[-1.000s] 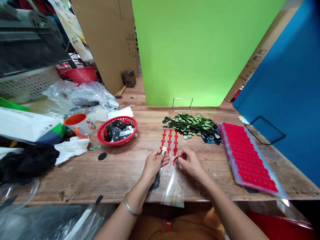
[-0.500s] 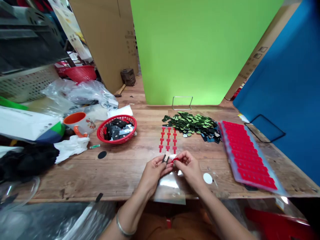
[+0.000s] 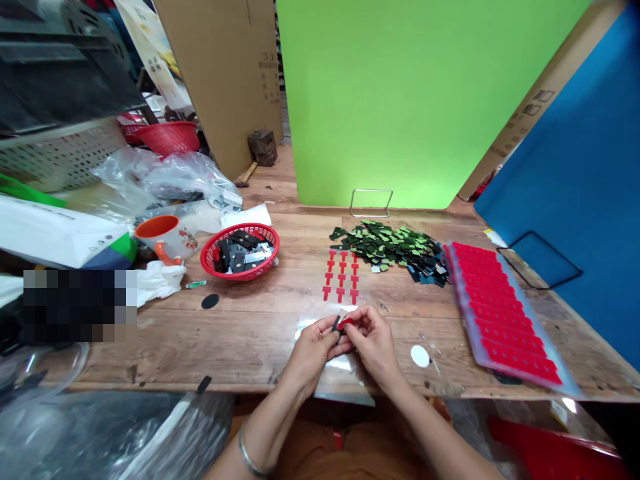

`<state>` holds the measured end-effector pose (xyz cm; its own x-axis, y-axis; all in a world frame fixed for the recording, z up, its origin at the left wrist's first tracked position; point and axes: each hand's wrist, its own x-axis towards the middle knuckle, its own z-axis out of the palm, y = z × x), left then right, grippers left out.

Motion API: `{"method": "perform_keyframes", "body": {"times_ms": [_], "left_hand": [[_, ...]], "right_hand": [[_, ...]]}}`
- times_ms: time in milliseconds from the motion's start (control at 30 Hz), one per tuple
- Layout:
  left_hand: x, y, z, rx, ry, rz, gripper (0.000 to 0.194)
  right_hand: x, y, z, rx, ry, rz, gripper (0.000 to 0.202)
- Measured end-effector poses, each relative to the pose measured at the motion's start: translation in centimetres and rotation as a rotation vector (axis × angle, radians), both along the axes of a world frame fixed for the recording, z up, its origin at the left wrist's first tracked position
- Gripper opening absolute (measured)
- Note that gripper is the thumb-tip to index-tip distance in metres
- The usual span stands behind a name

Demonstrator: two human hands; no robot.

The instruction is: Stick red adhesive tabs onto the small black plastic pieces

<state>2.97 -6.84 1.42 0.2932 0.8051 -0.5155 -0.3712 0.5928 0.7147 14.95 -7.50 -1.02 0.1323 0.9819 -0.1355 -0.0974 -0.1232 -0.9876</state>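
Note:
Between the fingers of my left hand (image 3: 309, 350) is a small flat black piece (image 3: 335, 325) with a pale end. My right hand (image 3: 374, 341) pinches a small red piece (image 3: 345, 323) and presses it against the black one; the fingers partly hide both. Beneath my hands lies a clear plastic sheet (image 3: 345, 395) at the table's front edge. Just beyond them, rows of small red T-shaped pieces (image 3: 341, 279) are laid out. A heap of black and green flat pieces (image 3: 390, 245) lies behind these rows.
On the right, a stack of sheets with red pieces (image 3: 505, 313) lies near a black wire stand (image 3: 543, 287). To the left stand a red basket (image 3: 207, 268) of black and metal parts and an orange-lined mug (image 3: 175, 240). Green (image 3: 400, 100) and blue boards (image 3: 575, 167) rise behind.
My right hand has brought the red piece leftward onto the black piece, and the two hands are now closer together. The whole view has shifted slightly.

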Motion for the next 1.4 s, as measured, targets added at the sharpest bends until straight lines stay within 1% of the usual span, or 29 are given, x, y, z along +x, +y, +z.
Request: {"method": "perform_keyframes", "body": {"times_ms": [400,733,1100,1400], "left_hand": [[-0.04,0.01,0.10,0.006,0.007,-0.010,0.031],[-0.06,0.05,-0.14,0.008,0.011,-0.014,0.030],[0.08,0.09,0.33,-0.004,0.001,-0.004,0.032],[0.06,0.06,0.20,0.003,0.013,-0.005,0.033]], "right_hand": [[-0.18,-0.05,-0.32,-0.005,-0.021,0.003,0.011],[-0.37,-0.11,-0.28,-0.005,-0.032,-0.010,0.010],[-0.41,-0.17,-0.37,0.005,-0.070,-0.020,0.009],[-0.51,-0.19,-0.33,0.009,-0.042,-0.037,0.010]]}}
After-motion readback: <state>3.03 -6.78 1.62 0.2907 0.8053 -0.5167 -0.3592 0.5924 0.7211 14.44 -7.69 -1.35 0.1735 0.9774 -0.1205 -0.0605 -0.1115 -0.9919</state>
